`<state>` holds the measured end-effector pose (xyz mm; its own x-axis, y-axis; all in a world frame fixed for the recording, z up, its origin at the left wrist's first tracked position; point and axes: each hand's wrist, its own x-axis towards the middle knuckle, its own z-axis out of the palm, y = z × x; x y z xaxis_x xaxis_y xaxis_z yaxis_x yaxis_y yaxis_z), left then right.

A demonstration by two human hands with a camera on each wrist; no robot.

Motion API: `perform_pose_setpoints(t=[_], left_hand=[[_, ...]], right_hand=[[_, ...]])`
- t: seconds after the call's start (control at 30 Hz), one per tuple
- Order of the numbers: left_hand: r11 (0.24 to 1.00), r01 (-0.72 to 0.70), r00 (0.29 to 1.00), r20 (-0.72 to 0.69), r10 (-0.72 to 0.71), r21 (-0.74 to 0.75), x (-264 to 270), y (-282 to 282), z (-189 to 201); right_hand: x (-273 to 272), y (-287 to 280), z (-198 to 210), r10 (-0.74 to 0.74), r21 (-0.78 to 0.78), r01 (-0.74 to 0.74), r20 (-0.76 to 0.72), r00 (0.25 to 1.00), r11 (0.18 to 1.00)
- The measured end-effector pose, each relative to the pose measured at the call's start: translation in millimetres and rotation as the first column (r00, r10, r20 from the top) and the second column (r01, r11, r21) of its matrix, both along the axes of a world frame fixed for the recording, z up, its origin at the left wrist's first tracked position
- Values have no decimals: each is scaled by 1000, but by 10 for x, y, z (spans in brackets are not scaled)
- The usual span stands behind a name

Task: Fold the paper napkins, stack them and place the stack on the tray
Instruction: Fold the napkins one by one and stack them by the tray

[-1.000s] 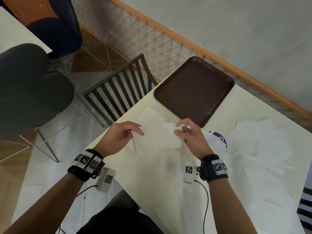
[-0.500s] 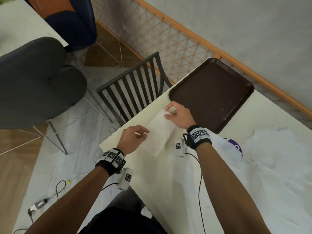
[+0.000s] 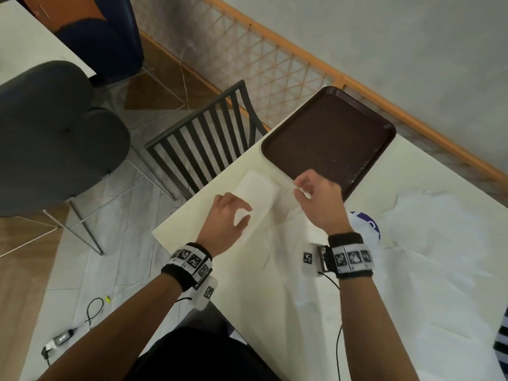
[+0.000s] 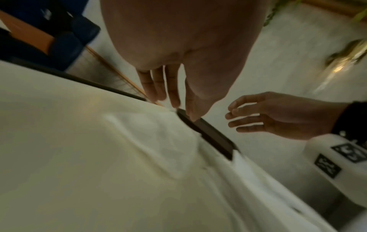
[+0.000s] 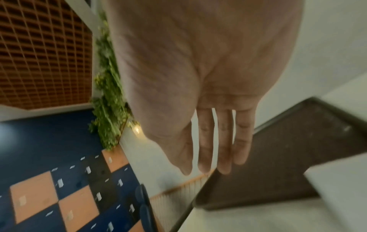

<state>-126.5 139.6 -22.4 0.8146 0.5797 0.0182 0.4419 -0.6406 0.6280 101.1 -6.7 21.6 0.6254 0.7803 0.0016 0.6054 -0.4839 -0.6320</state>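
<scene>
folded paper napkin (image 3: 255,193): plain white.
rectangular plastic tray (image 3: 330,138): dark brown, faint light specks.
table top (image 3: 220,259): pale cream.
wrist bands (image 3: 350,255): black, carrying white tags with black square codes.
slatted chair back (image 3: 203,144): dark grey bars.
wall lattice (image 3: 247,59): orange diamond grid.

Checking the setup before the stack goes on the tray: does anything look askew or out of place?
Nothing is spilled or damaged. The dark brown plastic tray overhangs the far edge of the cream table. The folded white paper napkin lies flat beside it, the left hand resting on it.
</scene>
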Motion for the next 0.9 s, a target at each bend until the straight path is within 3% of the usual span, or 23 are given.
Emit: perform_pose_setpoints(t=[0.17, 0.27, 0.37, 0.47, 0.57, 0.7, 0.9], left_hand=[[951, 265, 963, -14, -270, -160, 516, -672, 90], [939, 308, 939, -108, -326, -153, 823, -995, 34], [952, 283, 918, -252, -305, -120, 1055, -1252, -78], [980, 138, 942, -285, -175, -145, 1223, -1417, -143], [960, 57, 972, -205, -116, -273, 1363, -1453, -158], [887, 99, 995, 54, -83, -450, 1411, -1402, -195], [892, 65, 982, 187, 22, -447, 1178, -1234, 34]], right_hand=[[157, -1162, -42, -104, -241, 88, -53, 993, 967], [207, -1596, -216, -184, -455, 143, -46, 982, 879], [164, -1761, -372, -147, -563, 155, 60, 987, 811], [99, -1797, -459, -247, -492, 256, 85, 965, 832], [43, -1814, -528, -375, -421, 354, 37, 926, 835], [19, -1863, -536, -435, -353, 372, -117, 893, 859], [34, -2097, -367, -433, -40, 462, -432, 791, 886]])
